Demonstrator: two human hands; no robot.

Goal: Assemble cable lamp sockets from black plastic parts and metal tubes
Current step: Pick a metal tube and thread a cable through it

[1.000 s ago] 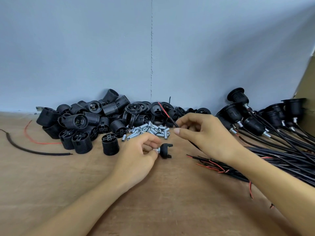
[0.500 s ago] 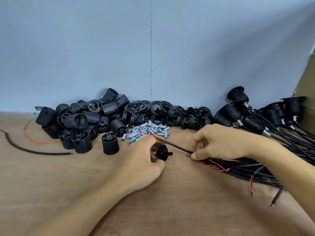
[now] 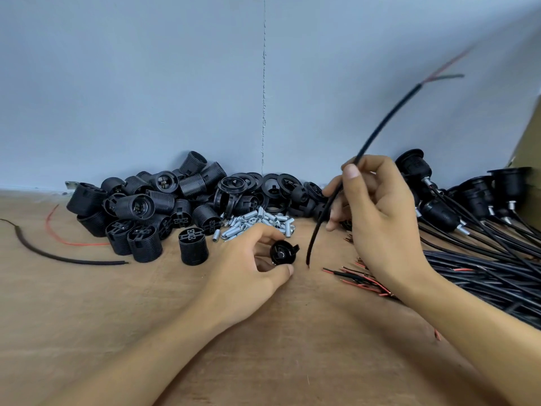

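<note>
My left hand (image 3: 248, 265) grips a small black socket cap (image 3: 282, 253) between thumb and fingers, just above the wooden table (image 3: 263, 332). My right hand (image 3: 377, 221) pinches a black cable (image 3: 377, 133) near its middle. The cable's lower end (image 3: 310, 250) hangs a little to the right of the cap, apart from it. Its upper end rises blurred toward the top right and splits into a red and a dark wire. Loose metal tubes (image 3: 257, 221) lie in a small heap behind my left hand.
A pile of black threaded socket bodies (image 3: 152, 209) and rings (image 3: 263, 186) lines the blue wall. Finished sockets on cables (image 3: 468, 206) lie at the right, beside a bundle of loose cables (image 3: 483, 276). A stray black cable (image 3: 58, 256) and a red wire (image 3: 58, 235) lie at left.
My right hand has lifted a cable out of the bundle and swung it upright, its lower end now near the cap. My left hand has turned the cap slightly in place.
</note>
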